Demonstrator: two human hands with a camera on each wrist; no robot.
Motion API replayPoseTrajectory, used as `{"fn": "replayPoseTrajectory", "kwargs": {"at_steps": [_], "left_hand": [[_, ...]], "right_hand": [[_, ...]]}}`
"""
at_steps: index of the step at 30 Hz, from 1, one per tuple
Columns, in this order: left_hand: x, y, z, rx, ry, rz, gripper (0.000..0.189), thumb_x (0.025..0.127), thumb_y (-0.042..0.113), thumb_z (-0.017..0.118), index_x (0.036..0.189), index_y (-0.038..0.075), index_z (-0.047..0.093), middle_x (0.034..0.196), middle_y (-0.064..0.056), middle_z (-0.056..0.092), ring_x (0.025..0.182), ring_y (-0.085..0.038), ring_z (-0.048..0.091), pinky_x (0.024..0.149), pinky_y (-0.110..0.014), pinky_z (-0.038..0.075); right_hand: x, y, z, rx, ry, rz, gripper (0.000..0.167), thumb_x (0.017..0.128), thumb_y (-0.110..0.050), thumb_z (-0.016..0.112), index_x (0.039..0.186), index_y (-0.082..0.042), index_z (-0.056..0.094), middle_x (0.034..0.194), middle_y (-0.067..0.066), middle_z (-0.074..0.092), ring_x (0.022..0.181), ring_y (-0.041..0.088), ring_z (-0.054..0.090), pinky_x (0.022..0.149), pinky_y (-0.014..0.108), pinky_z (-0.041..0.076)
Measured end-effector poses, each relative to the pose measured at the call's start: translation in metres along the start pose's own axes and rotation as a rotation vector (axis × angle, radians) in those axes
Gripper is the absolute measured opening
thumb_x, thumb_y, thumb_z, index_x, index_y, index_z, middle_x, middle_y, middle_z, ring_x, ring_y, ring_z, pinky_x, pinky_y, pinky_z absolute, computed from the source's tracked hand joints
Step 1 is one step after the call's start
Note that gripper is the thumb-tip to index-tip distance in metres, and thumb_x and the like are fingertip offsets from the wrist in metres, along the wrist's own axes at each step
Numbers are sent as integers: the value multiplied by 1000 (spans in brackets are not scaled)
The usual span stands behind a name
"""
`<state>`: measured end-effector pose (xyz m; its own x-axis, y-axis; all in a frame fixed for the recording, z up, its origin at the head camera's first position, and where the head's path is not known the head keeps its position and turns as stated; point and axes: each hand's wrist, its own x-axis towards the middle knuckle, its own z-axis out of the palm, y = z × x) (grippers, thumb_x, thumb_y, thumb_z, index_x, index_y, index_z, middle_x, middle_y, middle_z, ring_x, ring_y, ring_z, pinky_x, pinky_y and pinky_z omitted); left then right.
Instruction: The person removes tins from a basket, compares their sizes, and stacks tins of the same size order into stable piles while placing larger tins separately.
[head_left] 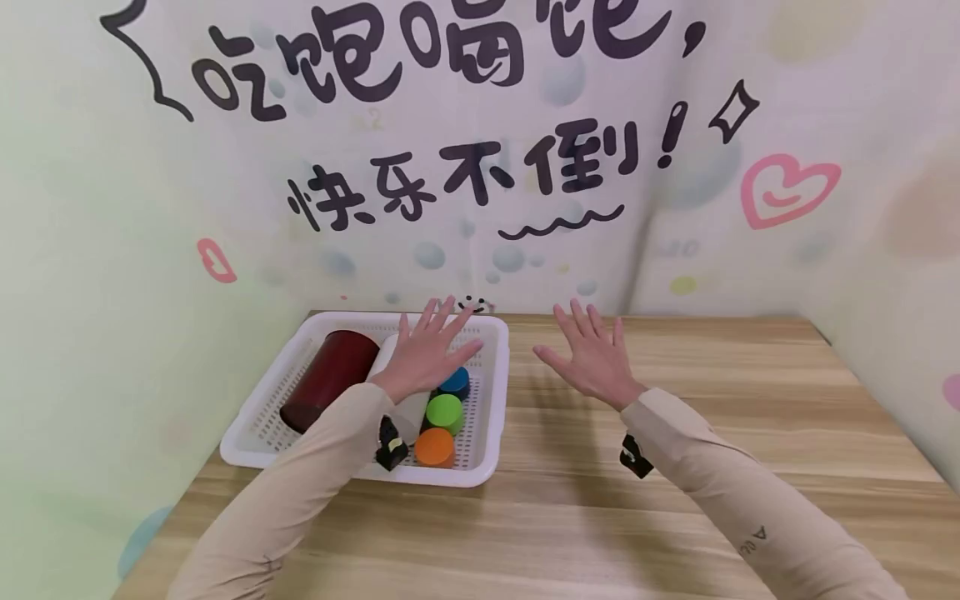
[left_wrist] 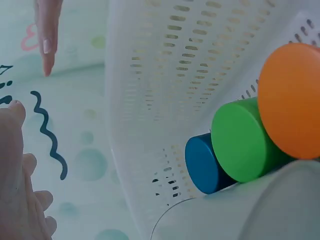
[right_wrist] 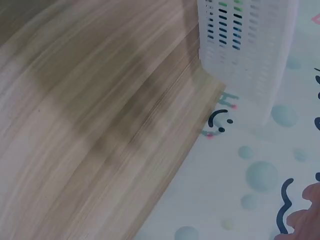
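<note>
Basket: the white basket [head_left: 450, 478] sits on the left half of the table, its far rim close to the wall; its raised sides presumably stop loose pieces from rolling away.
Red can: the dark red can [head_left: 330, 379] lies on its side at the basket's left, perhaps because it is steadier that way.
White piece: a pale, round-edged white piece [left_wrist: 230, 220] lies right of the can, partly hidden under the left hand; it seems to divide can from cylinders.
Cylinders: orange [head_left: 434, 448] near, green [head_left: 446, 412] middle, blue [head_left: 455, 382] far, in a row along the right side, probably hemmed in by the white piece.
Left hand: [head_left: 423, 354] over the basket, fingers spread apart, gripping nothing.
Right hand: [head_left: 596, 362] right of the basket, fingers also apart and holding nothing; the shadow below suggests it is raised.
Table: wood-grained table [head_left: 562, 533] beneath.
Wall: lettered wall [head_left: 420, 283] behind.
</note>
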<state>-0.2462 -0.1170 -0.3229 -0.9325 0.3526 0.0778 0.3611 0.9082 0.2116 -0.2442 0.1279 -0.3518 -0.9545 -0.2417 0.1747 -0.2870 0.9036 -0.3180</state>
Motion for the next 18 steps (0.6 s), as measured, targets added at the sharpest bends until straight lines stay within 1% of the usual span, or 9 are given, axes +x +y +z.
{"fn": "replayPoseTrajectory", "kwargs": {"at_steps": [5,9,12,18], "left_hand": [[-19,-7,-9,-62,-3,-2,64,90,52,33,143,22,13,148,-7,6,132,-31,-1,96,-60,-1],[-32,-16,-14,-90,-21,-15,65,90,51,35,143,22,14,148,-8,7,132,-31,-1,96,-62,0],[-41,-23,-17,-90,-10,-22,64,89,50,38,143,22,16,147,-9,9,132,-32,1,96,-62,1],[-58,-39,-24,-111,25,-30,64,89,47,41,142,18,20,146,-12,12,131,-34,5,96,-62,2]], "right_hand": [[-4,-7,6,52,-25,-38,77,85,-62,34,143,-14,18,147,9,9,132,30,4,98,57,-6],[-7,-16,11,53,-45,-65,76,85,-61,35,142,-14,20,147,8,10,132,29,7,99,57,-2],[-7,-25,11,68,-61,-79,76,85,-60,37,142,-14,21,147,8,11,133,28,7,99,56,-1],[-5,-43,12,112,-128,-113,75,84,-60,38,142,-16,21,147,6,12,133,26,7,100,54,-2]]}}
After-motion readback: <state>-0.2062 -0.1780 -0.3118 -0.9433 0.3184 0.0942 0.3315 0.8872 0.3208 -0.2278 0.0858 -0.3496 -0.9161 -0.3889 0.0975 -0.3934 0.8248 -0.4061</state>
